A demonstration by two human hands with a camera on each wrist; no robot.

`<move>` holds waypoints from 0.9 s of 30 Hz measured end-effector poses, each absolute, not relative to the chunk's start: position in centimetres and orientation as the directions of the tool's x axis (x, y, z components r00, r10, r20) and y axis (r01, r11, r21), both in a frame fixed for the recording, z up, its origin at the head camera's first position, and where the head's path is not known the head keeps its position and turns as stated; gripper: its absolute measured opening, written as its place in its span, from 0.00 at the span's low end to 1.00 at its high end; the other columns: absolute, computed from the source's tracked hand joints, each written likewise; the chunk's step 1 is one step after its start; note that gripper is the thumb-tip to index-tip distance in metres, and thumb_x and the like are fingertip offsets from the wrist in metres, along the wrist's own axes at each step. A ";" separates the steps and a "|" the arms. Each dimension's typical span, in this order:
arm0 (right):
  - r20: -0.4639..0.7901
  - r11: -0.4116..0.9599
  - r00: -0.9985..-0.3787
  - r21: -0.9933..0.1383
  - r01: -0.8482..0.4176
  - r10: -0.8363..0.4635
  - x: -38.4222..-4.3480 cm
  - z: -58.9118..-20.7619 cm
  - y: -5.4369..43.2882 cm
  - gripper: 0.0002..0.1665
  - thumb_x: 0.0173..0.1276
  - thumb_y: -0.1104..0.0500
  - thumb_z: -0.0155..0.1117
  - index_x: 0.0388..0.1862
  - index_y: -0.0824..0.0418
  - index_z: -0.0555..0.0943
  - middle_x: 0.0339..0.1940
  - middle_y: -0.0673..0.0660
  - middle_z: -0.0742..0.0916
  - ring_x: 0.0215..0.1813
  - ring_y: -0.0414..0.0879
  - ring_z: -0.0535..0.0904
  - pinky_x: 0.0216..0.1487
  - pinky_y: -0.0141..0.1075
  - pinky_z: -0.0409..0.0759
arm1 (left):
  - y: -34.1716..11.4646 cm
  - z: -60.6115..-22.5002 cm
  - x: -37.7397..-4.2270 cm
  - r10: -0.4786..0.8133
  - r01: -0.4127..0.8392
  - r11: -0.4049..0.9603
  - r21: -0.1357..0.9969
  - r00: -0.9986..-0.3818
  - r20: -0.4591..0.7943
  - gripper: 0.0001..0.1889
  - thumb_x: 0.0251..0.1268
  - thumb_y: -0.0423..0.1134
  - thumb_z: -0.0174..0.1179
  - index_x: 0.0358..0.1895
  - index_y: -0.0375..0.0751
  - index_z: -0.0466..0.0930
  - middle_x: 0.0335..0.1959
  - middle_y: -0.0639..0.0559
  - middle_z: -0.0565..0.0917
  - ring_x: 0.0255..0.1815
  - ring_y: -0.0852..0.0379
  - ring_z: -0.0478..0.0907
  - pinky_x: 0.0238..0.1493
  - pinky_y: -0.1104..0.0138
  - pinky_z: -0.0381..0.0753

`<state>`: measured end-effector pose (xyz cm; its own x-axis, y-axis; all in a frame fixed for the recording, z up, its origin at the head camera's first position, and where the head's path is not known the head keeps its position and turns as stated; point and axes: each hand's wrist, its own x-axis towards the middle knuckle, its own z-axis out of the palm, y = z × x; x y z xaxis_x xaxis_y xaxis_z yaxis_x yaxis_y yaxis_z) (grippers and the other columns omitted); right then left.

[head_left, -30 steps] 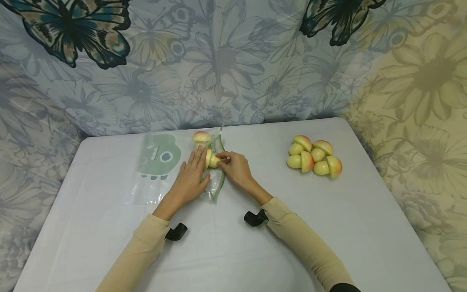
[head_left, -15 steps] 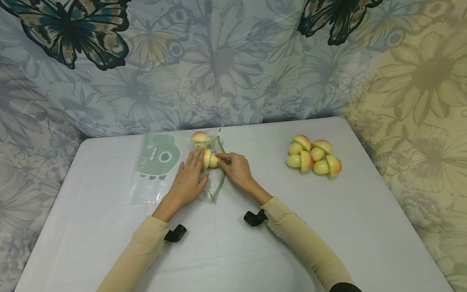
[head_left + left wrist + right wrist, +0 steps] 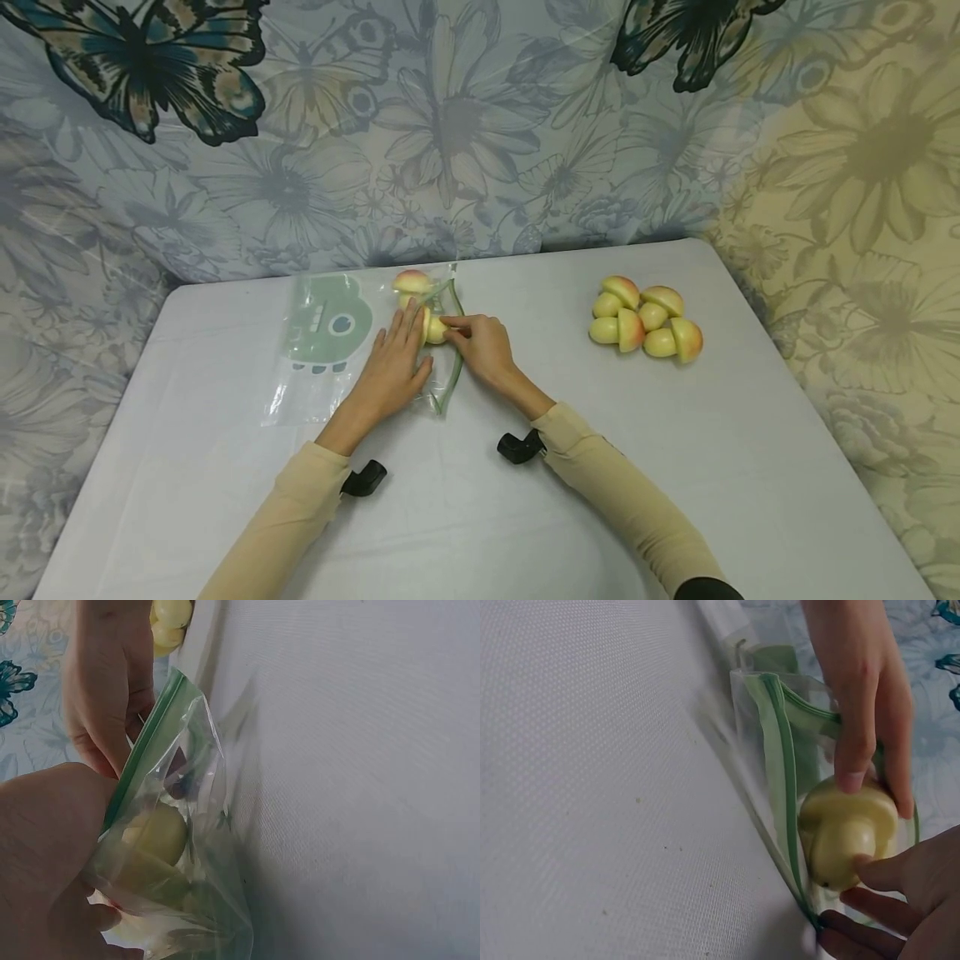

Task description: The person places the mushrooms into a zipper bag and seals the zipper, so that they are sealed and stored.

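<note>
A clear zip bag (image 3: 300,390) with a green dinosaur print lies at the back of the table, its green-edged mouth facing right. At that mouth is a toy mushroom (image 3: 847,832), yellowish, stem outward. My right hand (image 3: 486,354) pinches the stem between thumb and fingers. Across the bag, my left hand (image 3: 384,367) rests with straight fingers, covering part of the mushroom's cap. In the right wrist view, left fingertips (image 3: 851,780) touch the cap. Another mushroom (image 3: 412,282), red-topped, shows through the bag farther back.
Several more yellow and red mushrooms (image 3: 647,321) lie grouped at the table's back right. A patterned cloth wall (image 3: 461,158) stands behind the white table (image 3: 450,517). Black wrist mounts (image 3: 365,478) stick out below both forearms.
The held mushroom has shifted slightly left, with more of its cap under my left hand. The bag's near left corner has moved a little. The grouped mushrooms stay put.
</note>
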<state>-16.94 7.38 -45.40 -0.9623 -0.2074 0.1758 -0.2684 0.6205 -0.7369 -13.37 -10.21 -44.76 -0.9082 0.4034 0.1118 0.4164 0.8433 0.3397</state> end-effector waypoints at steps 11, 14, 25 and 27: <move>0.174 0.600 -0.946 -0.738 -0.308 -0.273 -17.4 -46.0 8.0 0.15 0.68 0.58 0.65 0.53 0.56 0.86 0.47 0.56 0.89 0.44 0.47 0.86 0.38 0.39 0.81 | -10.2 -44.7 -13.4 0.403 0.413 0.847 0.335 -0.910 0.102 0.40 0.73 0.43 0.51 0.78 0.31 0.41 0.80 0.39 0.40 0.78 0.36 0.42 0.70 0.37 0.51; 0.172 0.568 -0.936 -0.756 -0.325 -0.307 -17.6 -46.1 8.5 0.15 0.69 0.61 0.64 0.53 0.59 0.86 0.50 0.57 0.87 0.51 0.49 0.85 0.48 0.42 0.81 | -10.2 -44.7 -13.5 0.398 0.405 0.854 0.326 -0.913 0.089 0.40 0.73 0.43 0.51 0.78 0.31 0.41 0.80 0.39 0.40 0.78 0.37 0.42 0.70 0.37 0.51; 0.116 0.522 -0.919 -0.793 -0.315 -0.377 -17.0 -45.1 10.2 0.15 0.69 0.65 0.62 0.54 0.64 0.84 0.53 0.59 0.86 0.52 0.51 0.84 0.54 0.39 0.80 | -10.3 -44.6 -13.5 0.393 0.394 0.859 0.327 -0.917 0.072 0.40 0.73 0.44 0.53 0.78 0.31 0.41 0.80 0.38 0.40 0.78 0.37 0.43 0.70 0.37 0.51; 0.128 0.513 -0.921 -0.798 -0.317 -0.369 -16.7 -44.6 10.8 0.15 0.70 0.65 0.62 0.54 0.64 0.84 0.52 0.60 0.87 0.51 0.52 0.84 0.54 0.39 0.81 | -10.3 -44.6 -13.4 0.389 0.390 0.857 0.337 -0.918 0.073 0.40 0.73 0.44 0.53 0.78 0.31 0.41 0.80 0.38 0.40 0.78 0.37 0.42 0.70 0.37 0.51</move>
